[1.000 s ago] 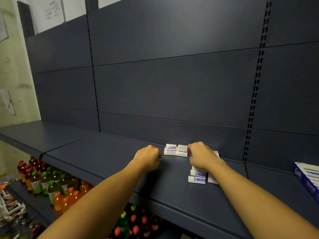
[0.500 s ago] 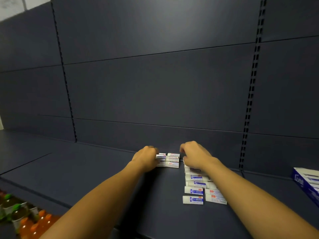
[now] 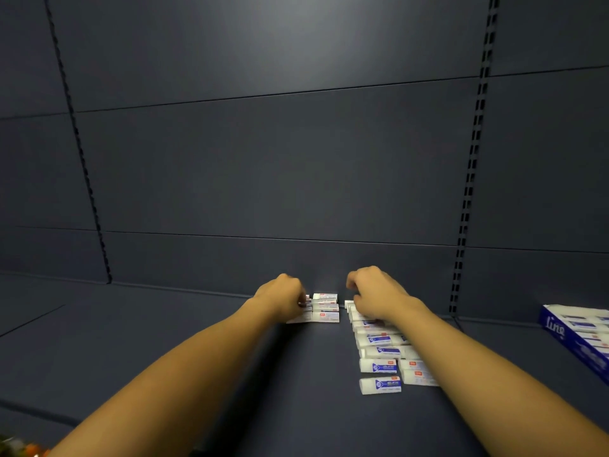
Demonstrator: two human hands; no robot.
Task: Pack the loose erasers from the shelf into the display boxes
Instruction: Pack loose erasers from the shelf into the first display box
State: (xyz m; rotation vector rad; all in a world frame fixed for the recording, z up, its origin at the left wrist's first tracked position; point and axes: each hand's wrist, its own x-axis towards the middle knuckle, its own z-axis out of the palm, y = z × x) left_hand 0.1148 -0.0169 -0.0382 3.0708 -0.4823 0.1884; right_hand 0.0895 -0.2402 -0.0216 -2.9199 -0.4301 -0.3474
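Both arms reach across the dark shelf (image 3: pixel 164 351) toward its back wall. The left hand (image 3: pixel 283 296) is curled, its fingertips touching the left edge of a small cluster of erasers (image 3: pixel 324 308) lying just to its right. The right hand (image 3: pixel 375 293) is curled too, knuckles up, over the far end of a longer row of erasers (image 3: pixel 379 352) that runs back under its wrist toward the person; whether it grips one I cannot tell. Well off to that hand's right sits a blue display box (image 3: pixel 580 338) holding erasers.
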